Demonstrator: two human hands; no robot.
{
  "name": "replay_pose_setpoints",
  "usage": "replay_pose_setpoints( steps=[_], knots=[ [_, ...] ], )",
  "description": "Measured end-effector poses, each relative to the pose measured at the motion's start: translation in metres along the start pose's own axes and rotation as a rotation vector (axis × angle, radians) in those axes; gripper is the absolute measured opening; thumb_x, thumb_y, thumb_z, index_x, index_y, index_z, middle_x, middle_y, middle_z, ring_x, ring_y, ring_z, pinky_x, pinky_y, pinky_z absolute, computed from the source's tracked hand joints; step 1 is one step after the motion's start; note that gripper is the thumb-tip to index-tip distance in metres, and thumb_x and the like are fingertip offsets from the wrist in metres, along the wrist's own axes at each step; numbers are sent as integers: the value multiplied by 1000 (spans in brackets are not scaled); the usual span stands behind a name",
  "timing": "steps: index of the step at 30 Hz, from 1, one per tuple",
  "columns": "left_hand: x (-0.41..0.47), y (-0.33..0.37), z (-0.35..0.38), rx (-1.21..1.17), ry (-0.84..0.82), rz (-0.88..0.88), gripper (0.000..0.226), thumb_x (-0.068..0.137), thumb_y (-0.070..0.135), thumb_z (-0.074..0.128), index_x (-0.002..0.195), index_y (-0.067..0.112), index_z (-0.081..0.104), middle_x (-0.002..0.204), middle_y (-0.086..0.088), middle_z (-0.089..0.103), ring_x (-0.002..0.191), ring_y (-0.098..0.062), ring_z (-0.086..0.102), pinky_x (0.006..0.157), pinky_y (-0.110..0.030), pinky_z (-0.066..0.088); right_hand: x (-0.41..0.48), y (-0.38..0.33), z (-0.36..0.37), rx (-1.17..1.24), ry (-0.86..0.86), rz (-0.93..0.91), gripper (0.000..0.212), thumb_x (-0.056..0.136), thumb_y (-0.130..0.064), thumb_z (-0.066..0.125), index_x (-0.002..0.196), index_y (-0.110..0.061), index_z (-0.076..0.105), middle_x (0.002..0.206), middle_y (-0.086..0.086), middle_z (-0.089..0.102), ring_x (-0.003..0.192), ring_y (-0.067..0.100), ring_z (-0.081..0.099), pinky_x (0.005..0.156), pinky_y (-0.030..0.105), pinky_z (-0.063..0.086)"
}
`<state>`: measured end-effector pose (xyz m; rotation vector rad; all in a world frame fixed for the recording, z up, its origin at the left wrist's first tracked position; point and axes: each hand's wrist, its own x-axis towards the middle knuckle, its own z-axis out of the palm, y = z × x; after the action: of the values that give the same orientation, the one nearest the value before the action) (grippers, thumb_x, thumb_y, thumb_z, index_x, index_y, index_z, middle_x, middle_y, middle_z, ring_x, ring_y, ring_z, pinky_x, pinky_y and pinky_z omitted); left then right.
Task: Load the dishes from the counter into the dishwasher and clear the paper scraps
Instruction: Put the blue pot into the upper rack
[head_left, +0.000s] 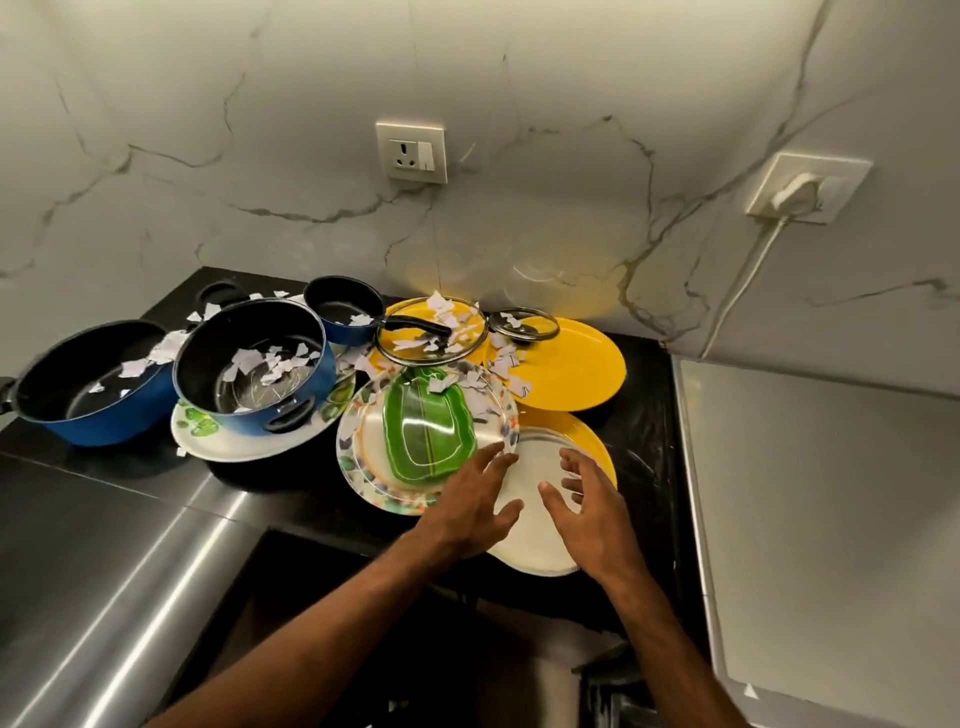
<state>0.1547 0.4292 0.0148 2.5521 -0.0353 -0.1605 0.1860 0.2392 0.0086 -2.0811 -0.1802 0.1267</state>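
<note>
In the head view, a black counter (644, 415) is seen in a corner of marble-patterned wall, crowded with dishes. At its near right a white plate (524, 540) is laid on top of a yellow plate (597, 441), and both hands are held over it. The left hand (470, 512) is spread flat across the plate's left edge, its fingers straight and parted, with the fingertips at the rim of a floral-rimmed plate (363, 447); nothing is gripped. The right hand (592, 514) is placed over the plate's right side, its fingers spread and only slightly bent, and nothing is held in it; whether it touches the plate cannot be told.

A green leaf-shaped dish (426, 426) is carried in the floral-rimmed plate, just left of the left hand. Behind these, a second yellow plate (571, 369), a large glass lid (431, 332) and a small glass lid (522, 325) are seen. Well to the left of the hands, a wide blue pot (88, 384), a tall blue pot (254, 358) and a small blue saucepan (343, 312) are stood. Paper scraps (441, 306) are scattered over the lids and plates and inside the pots, all beyond the fingertips.
</note>
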Motion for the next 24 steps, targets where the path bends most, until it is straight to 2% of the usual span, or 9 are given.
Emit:
replay_pose_setpoints(
  steps=[7,11,15,19,24],
  knots=[
    [6,-28,-8,-105,12,-42,66,98,41,59,156,21,35,165,-2,23,151,-21,25,123,-40,26,20,-10,20,-51,-33,15,50,96,-37,70,141,-26,52,137,-10,58,116,7,60,101,37,54],
    [16,-42,-16,-136,-7,-63,65,98,37,61,155,20,36,164,-1,25,150,-21,27,123,-35,25,31,-16,31,-55,-48,23,41,95,-39,70,132,-39,50,133,-15,59,115,6,60,99,37,54],
    [31,-52,-29,-135,12,-82,65,98,37,62,156,21,36,165,-3,25,151,-21,25,124,-35,22,48,-26,42,-77,-72,32,51,95,-42,71,141,-32,51,138,-12,59,119,8,60,101,38,55],
    [51,-57,-47,-124,46,-109,64,98,36,62,155,23,36,166,-5,24,153,-21,21,124,-35,21,70,-42,50,-109,-114,-14,51,96,-35,71,142,-27,51,135,-8,59,116,8,58,101,33,53],
    [92,-64,-70,-148,96,-200,60,97,35,66,150,17,44,155,-7,43,141,-22,42,117,-35,34,106,-58,64,-148,-184,-68,55,96,-36,70,146,-24,49,139,-5,58,119,10,58,101,34,52]
  ],
)
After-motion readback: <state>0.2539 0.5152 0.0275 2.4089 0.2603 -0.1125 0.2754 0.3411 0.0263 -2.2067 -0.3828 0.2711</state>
